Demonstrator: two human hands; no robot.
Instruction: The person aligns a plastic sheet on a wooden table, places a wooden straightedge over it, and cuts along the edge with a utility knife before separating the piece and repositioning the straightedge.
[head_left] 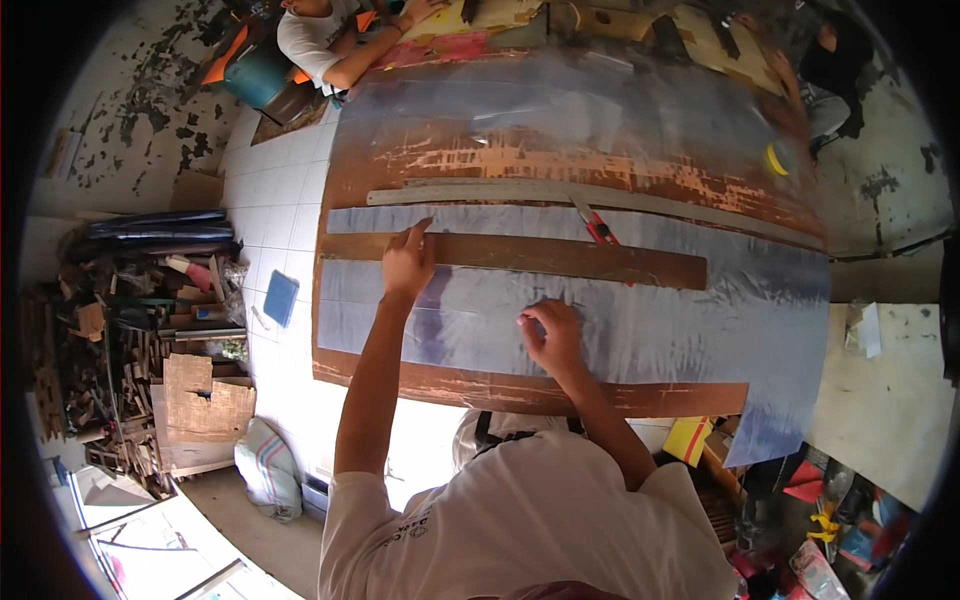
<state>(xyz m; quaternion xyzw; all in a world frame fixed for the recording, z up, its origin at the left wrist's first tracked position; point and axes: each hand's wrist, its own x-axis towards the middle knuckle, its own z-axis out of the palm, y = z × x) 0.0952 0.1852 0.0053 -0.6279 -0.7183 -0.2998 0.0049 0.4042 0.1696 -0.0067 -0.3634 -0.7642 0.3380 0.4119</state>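
My left hand (408, 262) rests on the left part of a long brown strip (560, 258), its fingers stretched toward the far edge. Nearer my body, my right hand (554, 338) hovers over or touches a bluish-grey translucent sheet (480, 325). Its fingers are curled in to the thumb; anything between them is too small to make out. The strip lies across the sheet from left to right. Beyond it, a red utility knife (600, 230) lies between the strip and a long metal ruler (520, 188).
The worn brown table (650, 400) shows along its near edge. A yellow tape roll (776, 160) sits far right. Two people work at the far side, one in a white sleeve (310, 45). Scrap wood (120, 370) is piled left; a white sack (268, 470) stands on the floor.
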